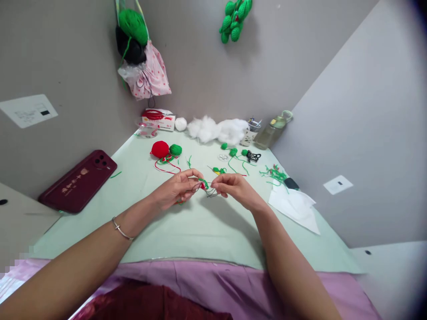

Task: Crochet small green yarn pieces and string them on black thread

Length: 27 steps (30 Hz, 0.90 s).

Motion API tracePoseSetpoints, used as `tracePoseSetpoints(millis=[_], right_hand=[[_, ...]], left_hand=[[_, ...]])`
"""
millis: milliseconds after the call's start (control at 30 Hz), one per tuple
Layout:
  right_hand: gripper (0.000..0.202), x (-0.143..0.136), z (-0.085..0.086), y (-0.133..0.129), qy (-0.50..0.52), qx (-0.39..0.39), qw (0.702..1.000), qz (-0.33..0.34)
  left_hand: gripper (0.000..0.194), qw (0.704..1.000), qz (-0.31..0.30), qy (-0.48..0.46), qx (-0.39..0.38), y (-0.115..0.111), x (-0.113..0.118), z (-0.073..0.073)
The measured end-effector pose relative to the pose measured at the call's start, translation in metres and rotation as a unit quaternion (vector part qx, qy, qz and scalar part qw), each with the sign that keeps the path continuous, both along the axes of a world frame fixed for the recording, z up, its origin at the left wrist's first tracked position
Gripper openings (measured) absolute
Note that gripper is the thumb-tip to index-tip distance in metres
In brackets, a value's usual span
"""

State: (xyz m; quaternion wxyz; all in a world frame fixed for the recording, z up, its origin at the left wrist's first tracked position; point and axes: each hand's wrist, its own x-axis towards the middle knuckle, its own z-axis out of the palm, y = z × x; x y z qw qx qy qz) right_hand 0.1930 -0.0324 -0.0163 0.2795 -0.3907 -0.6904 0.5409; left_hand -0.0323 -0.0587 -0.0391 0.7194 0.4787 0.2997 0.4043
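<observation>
A small red and green crocheted piece (203, 183) is pinched between the thumb and fingers of my left hand (182, 189), above the middle of the pale green table. Dark thin thread (211, 193) hangs and loops from the piece between the hands. My right hand (233, 189) is just right of the piece, thumb and forefinger pressed together on something thin, perhaps a needle or the dark thread; it is too small to make out. Under my left hand lies a bit of orange and green yarn (180, 202), partly hidden.
Behind the hands are a red yarn ball (160, 150), a green yarn ball (175, 150), white stuffing (218, 130) and green crocheted pieces (233, 152). Yarn scraps (274, 173) and white paper (293, 206) lie right. A dark red phone-shaped case (78, 181) is left; a bottle (271, 132) stands back right.
</observation>
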Motion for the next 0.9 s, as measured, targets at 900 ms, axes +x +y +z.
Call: tracePoseSetpoints(millis=[900], right_hand=[[0.032,-0.015,-0.003,-0.009,-0.054,0.087,0.994,-0.021]], left_hand=[[0.022,0.991,0.084,0.076,0.068,0.0,0.005,-0.007]])
